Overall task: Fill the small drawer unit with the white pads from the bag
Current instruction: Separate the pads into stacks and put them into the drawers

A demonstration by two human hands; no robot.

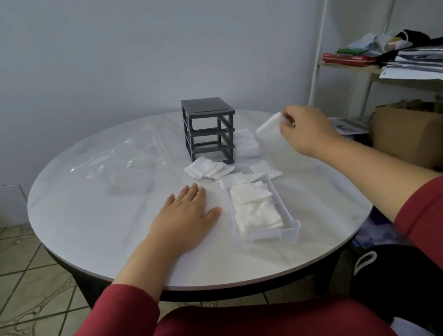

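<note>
**While one hand lies flat, the other pinches a white piece**

While the left hand (186, 217) rests palm-down on the table (105, 216), fingers straight and close together with the thumb spread, it holds nothing. The right hand (306, 131) reaches out to the right of the unit (209, 128). Its fingertips and thumb are curled and pinch a white piece (268, 130), blocky and tilted, raised off the tabletop. Whether that is a drawer or a stack of pads cannot be told.

The unit is a dark grey, boxy plastic frame standing upright at the far middle of the round, glossy, marbled top, and all three of its slots are open. A clear plastic drawer (290, 234) sits near the front edge, just right of the left hand, packed with soft, square white pads (254, 206). Loose pads (208, 168) lie scattered between drawer and unit, some touching its foot. The bag (122, 161), thin, clear and crumpled, lies flat to the left of the unit.
</note>
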